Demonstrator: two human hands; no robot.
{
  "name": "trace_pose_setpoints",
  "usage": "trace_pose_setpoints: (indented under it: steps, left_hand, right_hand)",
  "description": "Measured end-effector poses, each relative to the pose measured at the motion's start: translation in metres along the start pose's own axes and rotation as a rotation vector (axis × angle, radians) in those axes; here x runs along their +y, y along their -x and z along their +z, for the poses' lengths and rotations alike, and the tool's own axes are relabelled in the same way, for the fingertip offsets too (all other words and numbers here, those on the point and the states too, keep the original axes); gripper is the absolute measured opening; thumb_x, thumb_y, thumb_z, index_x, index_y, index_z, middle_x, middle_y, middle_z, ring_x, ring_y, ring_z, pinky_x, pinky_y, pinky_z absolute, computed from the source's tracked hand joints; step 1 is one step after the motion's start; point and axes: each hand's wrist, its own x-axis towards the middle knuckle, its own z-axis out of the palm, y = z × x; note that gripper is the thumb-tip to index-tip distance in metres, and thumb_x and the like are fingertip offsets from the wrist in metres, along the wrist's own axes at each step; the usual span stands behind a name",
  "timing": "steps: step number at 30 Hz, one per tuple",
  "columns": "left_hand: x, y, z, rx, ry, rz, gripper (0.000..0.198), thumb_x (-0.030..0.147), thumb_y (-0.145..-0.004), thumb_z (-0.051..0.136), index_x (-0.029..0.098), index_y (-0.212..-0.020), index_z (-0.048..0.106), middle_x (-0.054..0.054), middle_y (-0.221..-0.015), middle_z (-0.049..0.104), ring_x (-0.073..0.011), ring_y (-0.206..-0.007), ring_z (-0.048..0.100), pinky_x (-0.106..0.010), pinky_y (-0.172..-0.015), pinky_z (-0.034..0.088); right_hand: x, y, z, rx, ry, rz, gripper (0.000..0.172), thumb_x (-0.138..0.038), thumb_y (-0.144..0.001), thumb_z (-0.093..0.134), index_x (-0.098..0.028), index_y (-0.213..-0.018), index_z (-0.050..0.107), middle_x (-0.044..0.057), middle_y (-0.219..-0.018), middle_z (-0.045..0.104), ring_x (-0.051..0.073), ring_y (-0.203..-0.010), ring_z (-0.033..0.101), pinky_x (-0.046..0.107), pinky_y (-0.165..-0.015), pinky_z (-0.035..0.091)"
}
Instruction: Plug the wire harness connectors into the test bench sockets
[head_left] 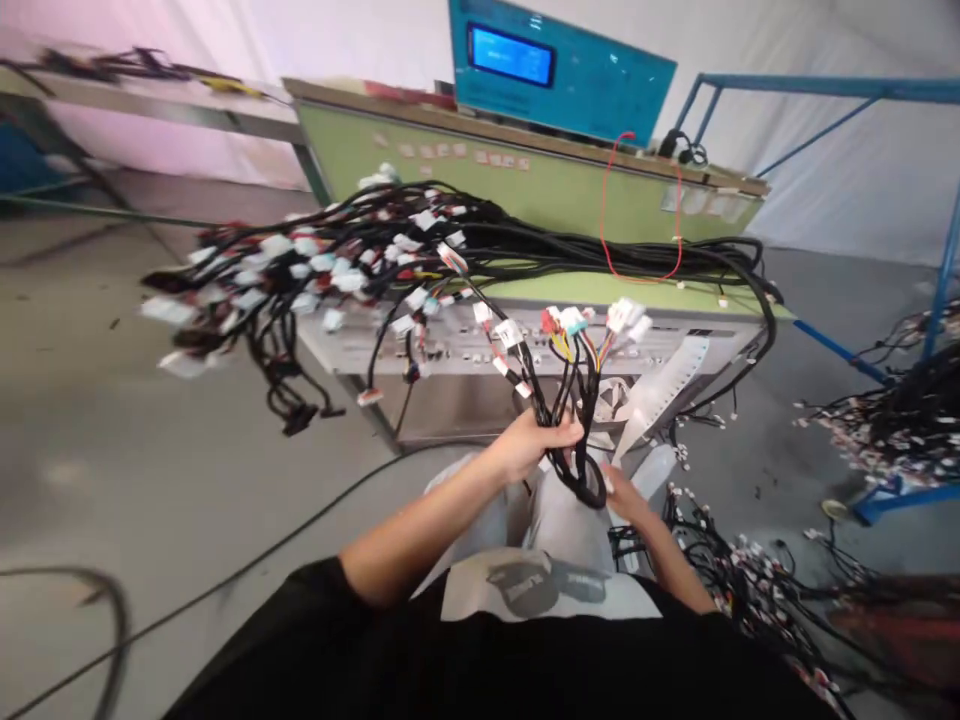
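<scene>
My left hand (536,443) is closed round several black cables of a wire harness (585,400), above my lap. The harness's white, red and teal connectors (574,320) fan upward in front of the bench. Below the fist the cables bend into a black loop (589,490). My right hand (616,492) is just right of that loop, partly hidden and blurred, so its fingers cannot be made out. A large bundle of black cables (540,245) with many white connectors lies across the bench (697,290), its left end hanging over the edge.
A teal board with a blue-lit screen (511,55) stands behind the bench. A red wire (604,225) loops down its front. More cables lie on the floor (750,580) at right and hang by a blue frame (907,497). A black cable (292,540) crosses the floor at left.
</scene>
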Motion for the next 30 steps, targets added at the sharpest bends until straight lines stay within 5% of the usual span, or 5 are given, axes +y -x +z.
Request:
trace_pose_setpoints:
  steps: [9,16,20,25,30]
  left_hand:
    - [-0.048,0.097,0.037,0.272,-0.425,0.119,0.023,0.033,-0.062,0.071,0.017,-0.059,0.054,0.003,-0.052,0.052,-0.0116,-0.052,0.048,-0.023,-0.057,0.039]
    - [-0.075,0.151,0.018,0.465,0.251,0.291,0.027,0.040,-0.075,0.062,0.018,-0.060,0.053,-0.001,-0.063,0.058,-0.0165,-0.062,0.058,-0.032,-0.072,0.047]
    - [-0.094,0.167,-0.012,0.472,0.525,0.100,0.034,0.047,-0.077,0.057,0.018,-0.062,0.054,-0.003,-0.070,0.062,-0.0195,-0.083,0.062,-0.033,-0.085,0.046]
    - [-0.075,0.193,-0.025,0.120,-0.096,-0.379,0.033,0.045,-0.072,0.064,0.013,-0.067,0.065,-0.009,-0.071,0.066,-0.0203,-0.072,0.061,-0.030,-0.071,0.047]
    - [-0.020,0.152,-0.022,0.424,-0.241,0.119,0.038,0.030,-0.061,0.077,0.012,-0.092,0.063,-0.008,-0.091,0.065,-0.0178,-0.084,0.058,-0.025,-0.072,0.045]
  right_hand:
    - [-0.173,0.069,0.044,-0.117,-0.471,-0.142,0.033,-0.041,-0.064,0.072,-0.019,-0.087,0.065,0.005,-0.086,0.065,0.019,-0.083,0.060,0.033,-0.079,0.048]
    - [-0.171,0.081,0.064,-0.128,-0.893,-0.026,0.024,-0.037,-0.069,0.070,-0.019,-0.084,0.064,-0.005,-0.060,0.051,0.006,-0.048,0.045,0.023,-0.055,0.046]
    - [-0.167,0.071,0.083,-0.262,-0.969,-0.018,0.028,-0.040,-0.069,0.070,-0.019,-0.087,0.064,-0.006,-0.061,0.047,0.003,-0.048,0.040,0.020,-0.054,0.043]
    - [-0.169,0.049,0.111,-0.405,-0.732,-0.007,0.042,-0.051,-0.070,0.067,-0.017,-0.094,0.065,0.000,-0.071,0.056,0.009,-0.060,0.051,0.026,-0.065,0.046]
    - [-0.179,0.029,0.122,-0.467,-0.544,-0.089,0.048,-0.055,-0.072,0.062,-0.023,-0.108,0.062,0.004,-0.101,0.062,0.016,-0.091,0.057,0.032,-0.085,0.046]
